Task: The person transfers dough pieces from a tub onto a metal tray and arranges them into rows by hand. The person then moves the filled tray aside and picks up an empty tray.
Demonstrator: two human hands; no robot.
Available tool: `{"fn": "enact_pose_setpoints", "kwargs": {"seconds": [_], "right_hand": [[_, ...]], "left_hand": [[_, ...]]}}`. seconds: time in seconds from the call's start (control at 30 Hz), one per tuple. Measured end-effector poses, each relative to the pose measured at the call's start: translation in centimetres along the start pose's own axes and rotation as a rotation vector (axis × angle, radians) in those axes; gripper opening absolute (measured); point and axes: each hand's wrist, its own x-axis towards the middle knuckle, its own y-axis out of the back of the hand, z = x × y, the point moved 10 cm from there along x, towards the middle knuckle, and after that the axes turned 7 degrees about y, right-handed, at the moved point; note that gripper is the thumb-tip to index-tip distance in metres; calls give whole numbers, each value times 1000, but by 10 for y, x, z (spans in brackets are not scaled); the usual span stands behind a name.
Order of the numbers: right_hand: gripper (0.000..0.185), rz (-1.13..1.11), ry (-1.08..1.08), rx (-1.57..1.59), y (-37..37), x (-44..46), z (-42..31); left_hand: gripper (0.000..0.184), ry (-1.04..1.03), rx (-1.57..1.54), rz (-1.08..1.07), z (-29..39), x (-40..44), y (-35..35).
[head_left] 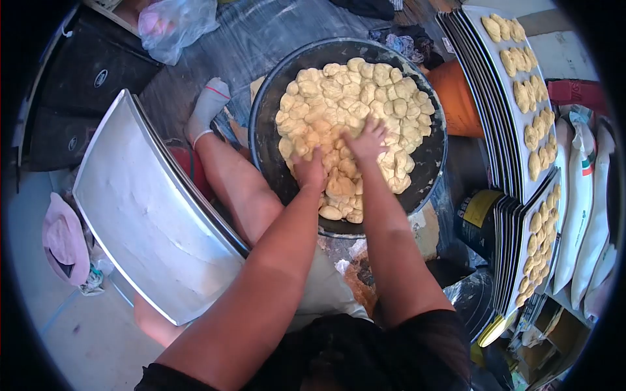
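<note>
A wide black tub (259,130) holds a heap of pale yellow dough pieces (339,91), rounded and pressed against one another. My right hand (368,140) lies over the middle of the heap, palm down, its fingers spread. Lower and to the left, my left hand (310,171) touches the dough near the tub's near side. Its thumb stands apart from the fingers, and the fingertips are partly lost among the pieces. No piece is seen gripped in either hand.
Two stacks of trays (482,104) stand on the right, with rows of shaped dough (531,94) on top. An empty metal tray (153,215) leans at the left beside my leg (238,176). White sacks (577,208) stand at far right, a plastic bag (179,29) at upper left.
</note>
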Motion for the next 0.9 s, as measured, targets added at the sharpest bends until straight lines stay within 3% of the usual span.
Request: {"fn": "enact_pose_setpoints", "kwargs": {"seconds": [0.03,0.07,0.1,0.17,0.2,0.27,0.33,0.4,0.5,0.57,0.7,0.73,0.8,0.87,0.9], "right_hand": [[90,-102,-40,50,-13,-10,-7],[90,-169,74,3,-22,-25,-19],[89,-235,188,-50,-32,-45,-23],[80,-338,529,-9,-37,-99,-38],[75,-459,592,194,-32,-100,-40],[67,-711,704,620,4,-105,-30],[62,-413,479,687,29,-50,9],[72,-209,245,162,19,-8,55],[88,-167,-16,143,-21,-30,38],[91,-322,92,107,-41,-56,17],[77,-506,576,162,-2,-133,-8],[73,-578,687,151,10,-145,-13],[66,-758,714,594,12,-131,12],[62,-968,258,876,-6,-84,61],[68,-608,227,619,2,-43,85]], "left_hand": [[91,100,14,105,-3,3,11],[91,206,30,208,-10,3,23],[103,304,62,181,-22,15,16],[113,262,-50,-34,-38,27,-23],[118,238,-103,-135,-41,28,-35],[123,163,90,-186,-29,15,-28],[120,115,289,-232,-16,0,-23],[112,103,343,-258,-6,-20,-23],[102,20,382,-339,0,-26,-34],[92,-38,349,-261,3,-9,-27],[83,-103,340,-171,22,-29,-20],[83,-220,471,-303,25,-33,-39],[82,-448,738,-564,15,-46,-71],[78,-395,739,-810,18,-74,-70],[76,-363,734,-935,16,-89,-71]]}}
